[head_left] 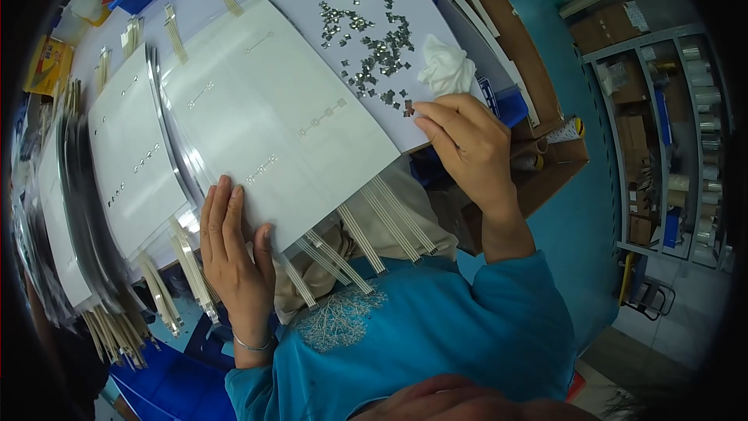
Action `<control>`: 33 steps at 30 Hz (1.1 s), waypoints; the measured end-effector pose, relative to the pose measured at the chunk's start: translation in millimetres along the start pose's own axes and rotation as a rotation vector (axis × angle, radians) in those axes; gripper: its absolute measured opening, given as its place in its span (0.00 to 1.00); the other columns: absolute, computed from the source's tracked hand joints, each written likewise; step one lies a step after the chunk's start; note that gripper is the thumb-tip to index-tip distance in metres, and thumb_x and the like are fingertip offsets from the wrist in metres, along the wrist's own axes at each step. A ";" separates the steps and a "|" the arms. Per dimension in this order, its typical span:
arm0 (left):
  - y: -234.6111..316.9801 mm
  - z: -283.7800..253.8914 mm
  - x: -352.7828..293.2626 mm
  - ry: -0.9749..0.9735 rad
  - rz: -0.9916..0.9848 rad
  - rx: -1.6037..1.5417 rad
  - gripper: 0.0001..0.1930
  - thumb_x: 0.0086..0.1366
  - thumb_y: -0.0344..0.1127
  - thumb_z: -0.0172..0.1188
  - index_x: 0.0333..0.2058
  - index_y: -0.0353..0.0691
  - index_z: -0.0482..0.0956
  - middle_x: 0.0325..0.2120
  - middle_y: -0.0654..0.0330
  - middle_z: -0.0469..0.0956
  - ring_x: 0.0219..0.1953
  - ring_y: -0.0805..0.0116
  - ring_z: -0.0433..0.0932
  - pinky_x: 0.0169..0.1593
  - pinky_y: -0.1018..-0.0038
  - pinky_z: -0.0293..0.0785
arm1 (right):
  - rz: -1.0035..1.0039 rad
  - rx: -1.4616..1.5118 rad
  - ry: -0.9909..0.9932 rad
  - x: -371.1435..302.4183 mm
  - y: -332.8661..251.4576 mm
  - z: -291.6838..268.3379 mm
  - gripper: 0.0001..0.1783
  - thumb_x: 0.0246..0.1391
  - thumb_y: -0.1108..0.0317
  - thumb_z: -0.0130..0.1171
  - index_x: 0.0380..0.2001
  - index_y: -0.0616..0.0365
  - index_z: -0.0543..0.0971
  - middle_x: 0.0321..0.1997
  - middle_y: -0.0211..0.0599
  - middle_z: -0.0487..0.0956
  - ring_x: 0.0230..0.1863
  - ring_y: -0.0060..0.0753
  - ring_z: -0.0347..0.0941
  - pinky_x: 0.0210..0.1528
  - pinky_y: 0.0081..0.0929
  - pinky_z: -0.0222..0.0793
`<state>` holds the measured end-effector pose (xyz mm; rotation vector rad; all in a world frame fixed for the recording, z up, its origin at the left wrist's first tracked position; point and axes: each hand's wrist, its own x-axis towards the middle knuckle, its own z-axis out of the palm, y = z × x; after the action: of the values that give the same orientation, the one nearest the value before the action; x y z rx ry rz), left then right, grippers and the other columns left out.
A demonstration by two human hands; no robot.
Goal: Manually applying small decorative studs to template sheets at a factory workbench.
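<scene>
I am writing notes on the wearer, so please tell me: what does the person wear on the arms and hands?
Both hands are bare, with no gloves. The left hand has a thin silver bangle at the wrist. The right hand has nothing on its wrist or fingers that I can see. Both arms come out of teal-blue sleeves of a top pushed up above the wrists.

White sheets (273, 109) are showing faint silver strips; silvery metal clips (366, 39) are glinting far right; the sleeves (499, 320) are showing teal.
</scene>
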<state>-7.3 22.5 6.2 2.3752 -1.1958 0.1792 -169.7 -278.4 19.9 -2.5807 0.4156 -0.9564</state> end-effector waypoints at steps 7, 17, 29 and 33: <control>-0.2 2.5 0.2 -0.013 -0.008 0.016 0.30 0.74 0.40 0.67 0.72 0.44 0.74 0.74 0.55 0.71 0.77 0.49 0.67 0.77 0.53 0.68 | -0.021 -0.115 -0.041 -6.2 5.0 -9.5 0.11 0.57 0.77 0.76 0.43 0.62 0.91 0.43 0.37 0.86 0.38 0.37 0.83 0.39 0.32 0.81; -6.2 -4.8 2.3 -0.021 0.041 0.090 0.27 0.76 0.37 0.65 0.71 0.44 0.75 0.72 0.54 0.74 0.75 0.49 0.71 0.75 0.54 0.70 | -0.073 -0.137 -0.117 -3.4 4.5 -11.8 0.12 0.57 0.75 0.75 0.46 0.60 0.91 0.47 0.38 0.86 0.38 0.36 0.82 0.39 0.32 0.80; -0.5 -1.7 9.2 0.088 0.012 -0.152 0.37 0.64 0.36 0.76 0.70 0.34 0.73 0.67 0.49 0.78 0.70 0.45 0.76 0.71 0.53 0.73 | -0.494 0.123 -0.379 60.4 -46.0 44.7 0.25 0.49 0.68 0.78 0.53 0.49 0.91 0.71 0.47 0.79 0.68 0.53 0.75 0.65 0.47 0.77; -3.1 1.1 6.2 0.140 0.006 -0.221 0.33 0.62 0.34 0.77 0.63 0.32 0.75 0.67 0.47 0.78 0.69 0.44 0.77 0.70 0.53 0.74 | -0.562 0.201 -0.449 72.5 -60.9 67.5 0.25 0.46 0.69 0.79 0.52 0.47 0.92 0.72 0.46 0.78 0.72 0.54 0.73 0.68 0.50 0.75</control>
<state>-1.2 19.0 6.2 2.1322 -1.0975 0.2008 -62.7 -236.9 38.9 -2.6535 -0.5210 -0.4986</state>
